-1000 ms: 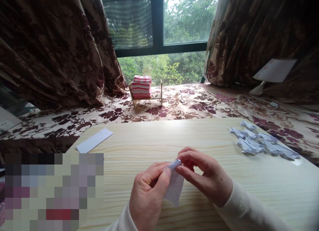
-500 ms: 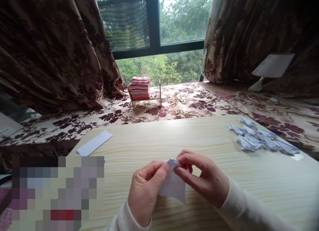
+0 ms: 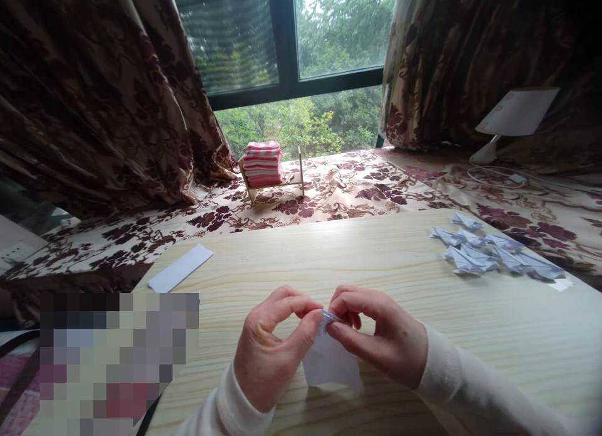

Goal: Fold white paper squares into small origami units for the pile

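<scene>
My left hand (image 3: 270, 351) and my right hand (image 3: 383, 339) meet over the near part of a pale wooden table (image 3: 376, 266). Both pinch the top edge of a small piece of white paper (image 3: 329, 364) between thumb and fingers. The paper hangs down from the pinch toward the tabletop, its upper edge creased or rolled. Both wrists are in white sleeves.
A heap of several folded paper pieces (image 3: 493, 257) lies at the table's right edge. A white paper strip (image 3: 181, 268) lies at the far left corner. A small wooden rack with striped pink cloth (image 3: 266, 166) stands by the window. A white lamp (image 3: 510, 119) is at the right.
The paper has turned to hang broader and flatter under my fingers. Both hands have dropped slightly lower in view, and the left hand's fingers have curled higher over the fold.
</scene>
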`<state>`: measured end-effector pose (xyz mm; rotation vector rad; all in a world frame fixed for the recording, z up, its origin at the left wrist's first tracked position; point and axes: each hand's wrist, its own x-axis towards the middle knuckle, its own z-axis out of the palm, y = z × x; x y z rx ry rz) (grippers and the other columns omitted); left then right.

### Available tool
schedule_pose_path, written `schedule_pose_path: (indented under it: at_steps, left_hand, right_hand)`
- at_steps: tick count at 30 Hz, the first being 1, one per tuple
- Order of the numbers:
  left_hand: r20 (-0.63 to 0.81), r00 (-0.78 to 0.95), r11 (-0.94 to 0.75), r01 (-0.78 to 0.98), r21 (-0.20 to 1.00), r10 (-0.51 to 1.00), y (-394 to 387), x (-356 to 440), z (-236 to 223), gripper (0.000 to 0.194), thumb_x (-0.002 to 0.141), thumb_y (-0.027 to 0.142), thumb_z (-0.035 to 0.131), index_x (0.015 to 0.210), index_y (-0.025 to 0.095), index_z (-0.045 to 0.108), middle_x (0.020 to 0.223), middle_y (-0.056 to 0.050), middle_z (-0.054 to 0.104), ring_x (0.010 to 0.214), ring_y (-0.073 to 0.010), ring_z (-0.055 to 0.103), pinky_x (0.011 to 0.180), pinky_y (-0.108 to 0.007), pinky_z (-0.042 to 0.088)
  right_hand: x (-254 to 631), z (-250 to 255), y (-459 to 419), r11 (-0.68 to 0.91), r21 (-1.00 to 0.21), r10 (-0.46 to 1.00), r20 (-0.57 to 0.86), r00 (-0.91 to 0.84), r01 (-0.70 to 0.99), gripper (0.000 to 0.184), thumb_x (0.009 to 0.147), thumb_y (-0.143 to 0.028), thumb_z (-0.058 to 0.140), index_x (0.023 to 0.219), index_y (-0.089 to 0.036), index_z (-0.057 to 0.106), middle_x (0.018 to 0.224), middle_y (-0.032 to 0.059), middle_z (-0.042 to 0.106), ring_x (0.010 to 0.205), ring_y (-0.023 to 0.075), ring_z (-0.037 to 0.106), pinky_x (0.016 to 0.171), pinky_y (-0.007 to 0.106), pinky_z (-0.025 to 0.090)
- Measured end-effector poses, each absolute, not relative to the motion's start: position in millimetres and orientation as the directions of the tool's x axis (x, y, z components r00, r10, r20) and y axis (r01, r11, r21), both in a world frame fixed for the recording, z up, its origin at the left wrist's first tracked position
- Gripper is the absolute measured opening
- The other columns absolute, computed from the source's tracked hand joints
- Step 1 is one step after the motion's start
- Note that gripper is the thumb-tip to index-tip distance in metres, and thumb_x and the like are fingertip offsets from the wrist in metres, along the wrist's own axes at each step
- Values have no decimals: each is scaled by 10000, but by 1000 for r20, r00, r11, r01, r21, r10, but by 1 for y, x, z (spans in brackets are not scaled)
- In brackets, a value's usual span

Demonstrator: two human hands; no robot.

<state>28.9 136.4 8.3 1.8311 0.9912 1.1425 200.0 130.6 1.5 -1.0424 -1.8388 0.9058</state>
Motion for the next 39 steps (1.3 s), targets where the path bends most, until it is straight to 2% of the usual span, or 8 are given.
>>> schedule_pose_path:
  at_steps: [11, 18, 23, 30, 35, 39]
  left_hand:
    - [210, 195, -261, 292, 920, 958, 129, 31, 2, 190, 836, 267, 546, 668, 177, 538, 631, 28, 516, 627, -117, 489, 623, -235, 398]
    - [38, 216, -75, 169, 983, 976, 131, 32, 4, 246, 817, 317, 544, 625, 176, 479, 577, 43, 464, 553, -91, 426, 547, -204, 371]
    - [-12, 276, -21, 116, 993, 961, 134, 30, 4, 214, 806, 336, 570, 686, 161, 539, 608, 35, 496, 549, -83, 424, 525, -189, 373]
    - [-5, 188, -9, 74, 997, 982, 137, 31, -1, 219, 791, 332, 610, 674, 152, 569, 594, 23, 533, 551, -90, 452, 514, -188, 382]
    - [-21, 147, 16, 31, 999, 989, 138, 31, -3, 206, 789, 329, 624, 697, 149, 584, 610, 21, 554, 559, -85, 461, 525, -186, 385]
    - [-15, 148, 9, 42, 999, 989, 136, 31, -2, 189, 793, 319, 621, 711, 152, 590, 631, 18, 573, 580, -89, 480, 545, -188, 398]
  right_hand:
    - [199, -1, 132, 413, -862, 893, 319, -317, 294, 108, 770, -220, 585, 687, -151, 587, 642, 11, 543, 589, 116, 474, 541, 245, 385]
    - [199, 0, 130, 423, -867, 879, 323, -350, 264, 183, 849, -198, 498, 675, -164, 543, 648, 9, 525, 596, 111, 476, 556, 231, 383]
    - [201, 1, 129, 395, -874, 892, 293, -343, 283, 243, 884, -247, 454, 663, -171, 521, 645, 3, 504, 612, 117, 472, 574, 238, 375]
    - [205, 4, 132, 233, -924, 955, 158, -252, 304, 322, 920, -346, 362, 740, -179, 570, 655, -3, 522, 622, 121, 494, 573, 236, 388]
    - [204, 7, 132, 363, -887, 930, 327, -166, 285, 146, 854, -262, 480, 753, -190, 556, 769, 24, 567, 731, 143, 536, 635, 257, 418]
    - [203, 5, 133, 393, -862, 918, 351, -183, 319, 124, 824, -214, 503, 738, -182, 586, 813, 45, 578, 768, 154, 548, 629, 265, 426]
